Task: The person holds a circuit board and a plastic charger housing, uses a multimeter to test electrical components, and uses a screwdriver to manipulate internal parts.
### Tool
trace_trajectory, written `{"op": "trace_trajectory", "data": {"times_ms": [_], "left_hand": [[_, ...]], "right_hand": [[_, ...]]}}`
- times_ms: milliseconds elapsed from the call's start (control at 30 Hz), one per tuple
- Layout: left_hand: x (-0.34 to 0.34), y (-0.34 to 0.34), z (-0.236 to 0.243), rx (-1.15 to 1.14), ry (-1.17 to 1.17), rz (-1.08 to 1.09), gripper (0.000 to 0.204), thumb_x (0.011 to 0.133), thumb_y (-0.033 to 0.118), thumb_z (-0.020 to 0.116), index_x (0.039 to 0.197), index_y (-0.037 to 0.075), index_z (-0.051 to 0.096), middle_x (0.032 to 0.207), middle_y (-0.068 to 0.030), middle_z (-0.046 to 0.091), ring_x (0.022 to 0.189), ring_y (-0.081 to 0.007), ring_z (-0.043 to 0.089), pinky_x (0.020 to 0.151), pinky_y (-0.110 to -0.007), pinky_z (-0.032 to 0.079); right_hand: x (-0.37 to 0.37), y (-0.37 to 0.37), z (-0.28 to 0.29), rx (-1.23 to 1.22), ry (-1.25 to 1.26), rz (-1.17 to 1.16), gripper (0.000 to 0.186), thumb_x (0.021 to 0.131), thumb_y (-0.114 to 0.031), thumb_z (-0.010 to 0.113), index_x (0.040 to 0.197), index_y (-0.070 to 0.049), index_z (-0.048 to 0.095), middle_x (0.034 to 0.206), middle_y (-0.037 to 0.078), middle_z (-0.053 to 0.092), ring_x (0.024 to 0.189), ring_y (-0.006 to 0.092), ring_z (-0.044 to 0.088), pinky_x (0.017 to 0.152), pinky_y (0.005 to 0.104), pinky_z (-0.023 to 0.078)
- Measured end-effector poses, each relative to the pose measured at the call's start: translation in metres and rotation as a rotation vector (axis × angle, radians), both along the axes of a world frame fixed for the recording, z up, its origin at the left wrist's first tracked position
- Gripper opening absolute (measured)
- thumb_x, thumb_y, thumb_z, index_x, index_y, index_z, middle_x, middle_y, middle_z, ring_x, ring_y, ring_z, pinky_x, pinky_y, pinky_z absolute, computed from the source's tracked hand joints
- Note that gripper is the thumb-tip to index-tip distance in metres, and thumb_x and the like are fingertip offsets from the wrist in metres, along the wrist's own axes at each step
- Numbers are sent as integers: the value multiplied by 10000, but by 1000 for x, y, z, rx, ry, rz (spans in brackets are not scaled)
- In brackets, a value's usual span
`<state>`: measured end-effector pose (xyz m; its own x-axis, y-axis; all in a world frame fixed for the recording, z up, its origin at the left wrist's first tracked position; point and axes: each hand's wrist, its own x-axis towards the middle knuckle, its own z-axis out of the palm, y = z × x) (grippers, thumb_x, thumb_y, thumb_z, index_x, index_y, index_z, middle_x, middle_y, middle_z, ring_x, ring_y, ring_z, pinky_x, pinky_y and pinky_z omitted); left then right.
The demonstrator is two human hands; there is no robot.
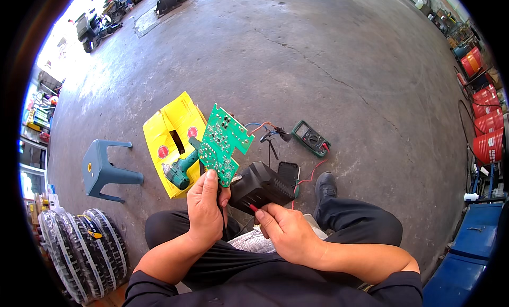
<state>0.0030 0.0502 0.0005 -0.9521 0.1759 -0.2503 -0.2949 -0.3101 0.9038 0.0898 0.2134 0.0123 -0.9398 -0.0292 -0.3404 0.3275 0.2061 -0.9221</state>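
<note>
My left hand [205, 203] pinches the lower edge of a green circuit board [225, 140], thumb in front, and holds it upright with its soldered side toward me. Blue, orange and black wires run out behind the board. My right hand [286, 230] is closed around a slim red test probe [253, 207], its tip close to a black plastic housing [260, 186]. The housing sits between my hands, just right of the board; what supports it is hidden. On the floor beyond lies a multimeter [310, 139] with a red lead [314, 170] running back toward me.
A teal cordless driver [180, 171] lies on a yellow box [168, 128], left of the board. A blue-grey stool [103, 169] stands further left, above stacked tyres [82, 248]. Red drums [489, 145] and a blue cabinet [469, 254] line the right side. My shoe [326, 186] rests below the multimeter.
</note>
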Motion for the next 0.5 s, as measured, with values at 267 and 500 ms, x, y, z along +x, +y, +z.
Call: {"op": "trace_trajectory", "data": {"times_ms": [267, 500], "left_hand": [[-1, 1, -3, -46, 54, -19, 316, 1086, 336, 458, 917, 92, 569, 627, 22, 447, 513, -40, 344, 431, -200, 257], [-1, 3, -2, -36, 51, -15, 316, 1087, 330, 452, 902, 97, 558, 623, 19, 445, 508, -46, 342, 429, -204, 259]], "right_hand": [[0, 0, 0, -1, 0, -3, 364, 1057, -310, 511, 957, 13, 646, 660, 63, 602, 594, 147, 561, 578, 331, 449], [0, 0, 0, -2, -9, -4, 358, 1056, -307, 511, 963, 12, 644, 666, 60, 605, 601, 146, 561, 582, 333, 448]]}}
